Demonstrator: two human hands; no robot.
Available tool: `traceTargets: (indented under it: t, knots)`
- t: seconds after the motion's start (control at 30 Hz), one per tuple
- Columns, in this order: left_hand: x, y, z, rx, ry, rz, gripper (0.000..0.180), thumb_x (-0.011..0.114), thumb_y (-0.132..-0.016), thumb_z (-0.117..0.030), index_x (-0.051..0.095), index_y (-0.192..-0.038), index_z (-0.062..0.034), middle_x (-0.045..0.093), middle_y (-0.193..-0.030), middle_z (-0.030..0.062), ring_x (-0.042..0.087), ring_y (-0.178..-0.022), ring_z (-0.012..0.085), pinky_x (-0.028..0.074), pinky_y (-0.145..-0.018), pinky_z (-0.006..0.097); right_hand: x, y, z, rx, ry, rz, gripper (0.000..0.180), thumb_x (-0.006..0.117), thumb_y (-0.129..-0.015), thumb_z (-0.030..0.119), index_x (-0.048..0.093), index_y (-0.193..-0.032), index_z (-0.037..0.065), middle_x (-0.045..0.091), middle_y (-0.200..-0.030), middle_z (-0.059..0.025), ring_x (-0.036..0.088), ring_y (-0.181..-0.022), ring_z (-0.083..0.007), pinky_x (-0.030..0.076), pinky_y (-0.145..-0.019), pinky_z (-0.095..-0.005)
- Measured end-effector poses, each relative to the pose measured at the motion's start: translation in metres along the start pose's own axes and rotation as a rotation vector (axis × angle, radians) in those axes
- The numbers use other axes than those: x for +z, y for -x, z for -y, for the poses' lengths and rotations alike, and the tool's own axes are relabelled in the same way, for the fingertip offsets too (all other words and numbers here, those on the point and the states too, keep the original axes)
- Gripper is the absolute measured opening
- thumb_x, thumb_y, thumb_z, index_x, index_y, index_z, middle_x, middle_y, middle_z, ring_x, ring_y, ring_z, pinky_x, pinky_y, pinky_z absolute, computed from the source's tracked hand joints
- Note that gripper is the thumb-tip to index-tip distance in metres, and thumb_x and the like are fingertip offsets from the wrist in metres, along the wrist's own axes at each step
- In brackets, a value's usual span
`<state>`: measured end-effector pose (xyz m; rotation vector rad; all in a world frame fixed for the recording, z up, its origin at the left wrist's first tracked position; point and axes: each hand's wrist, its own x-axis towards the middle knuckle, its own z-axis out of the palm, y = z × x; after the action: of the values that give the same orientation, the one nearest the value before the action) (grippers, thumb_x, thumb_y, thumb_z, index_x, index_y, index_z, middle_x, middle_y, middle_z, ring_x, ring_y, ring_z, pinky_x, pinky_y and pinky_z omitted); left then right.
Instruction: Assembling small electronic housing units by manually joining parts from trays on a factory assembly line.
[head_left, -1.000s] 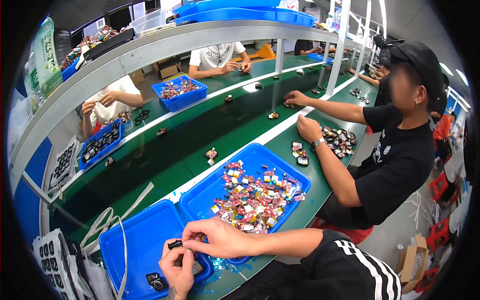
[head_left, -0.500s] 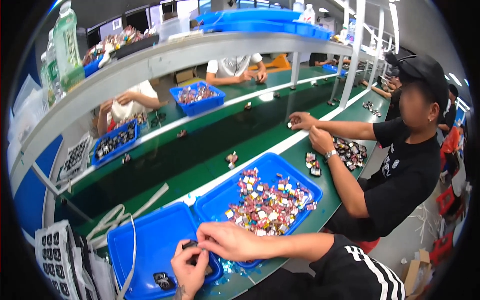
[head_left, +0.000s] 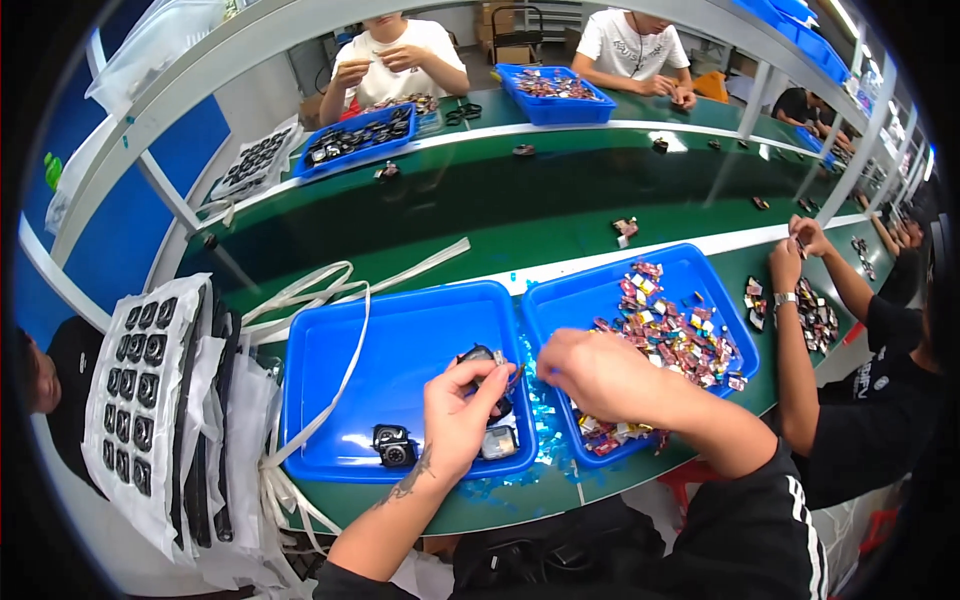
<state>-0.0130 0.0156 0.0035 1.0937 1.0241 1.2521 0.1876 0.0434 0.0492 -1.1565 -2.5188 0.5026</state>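
Observation:
My left hand (head_left: 462, 410) is over the left blue tray (head_left: 325, 312), thumb and forefinger pinching a small black plastic housing (head_left: 477, 354), partly hidden by the fingers. Below it in the tray lies a piece with a pale grey flat face (head_left: 498, 441). A black camera-like unit with a round lens (head_left: 394, 446) rests to the left of that hand. My right hand (head_left: 600, 370), slightly blurred, is above the left side of the right blue tray (head_left: 560, 290), fingers curled together. Whatever its fingertips hold is hidden. Small pink, white and yellow wrapped parts (head_left: 670, 340) are heaped in that tray.
Blue film scraps (head_left: 545, 425) lie between the trays. White strapping (head_left: 355, 350) crosses the left tray, beside stacked sheets of black parts (head_left: 135, 390). Beyond runs a dark green conveyor (head_left: 450, 205) with scattered parts. Co-workers sit opposite and at right (head_left: 800, 340).
The view has swung right-to-left, so the trays appear farther right and higher. My right hand has parted from the left hand and moved to the right tray; my left still holds the housing.

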Motion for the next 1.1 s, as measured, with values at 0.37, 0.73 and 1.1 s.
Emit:
traceTargets:
  t: [0.37, 0.73, 1.1]
  knots:
    - [-0.008, -0.003, -0.014, 0.25, 0.138, -0.349, 0.008, 0.06, -0.093, -0.006, 0.063, -0.095, 0.0011, 0.065, -0.097, 0.0081, 0.056, -0.068, 0.0079, 0.043, -0.052, 0.02, 0.023, -0.025, 0.006, 0.126, -0.064, 0.149, 0.025, 0.054, -0.094, 0.021, 0.064, -0.106, 0.001, 0.067, -0.084, -0.0233, 0.065, -0.081, -0.0424, 0.051, -0.073, -0.0504]
    - [-0.01, 0.008, -0.019, 0.108, 0.173, 0.019, 0.008, 0.058, -0.091, -0.004, 0.061, -0.087, 0.0014, 0.064, -0.088, 0.0093, 0.054, -0.059, 0.0107, 0.041, -0.049, 0.022, 0.013, -0.021, 0.018, 0.022, -0.587, -0.284, 0.024, 0.059, -0.094, 0.016, 0.067, -0.115, 0.006, 0.068, -0.101, -0.0145, 0.066, -0.096, -0.0247, 0.052, -0.081, -0.0335]
    - [-0.01, 0.009, -0.014, -0.148, 0.358, 0.343, 0.012, 0.06, -0.092, -0.01, 0.064, -0.093, 0.0021, 0.065, -0.088, 0.009, 0.059, -0.07, 0.0144, 0.046, -0.057, 0.026, 0.017, -0.001, 0.014, -0.003, -1.108, -0.104, 0.021, 0.063, -0.091, 0.011, 0.066, -0.11, 0.003, 0.063, -0.096, -0.0086, 0.062, -0.09, -0.0165, 0.051, -0.08, -0.0303]
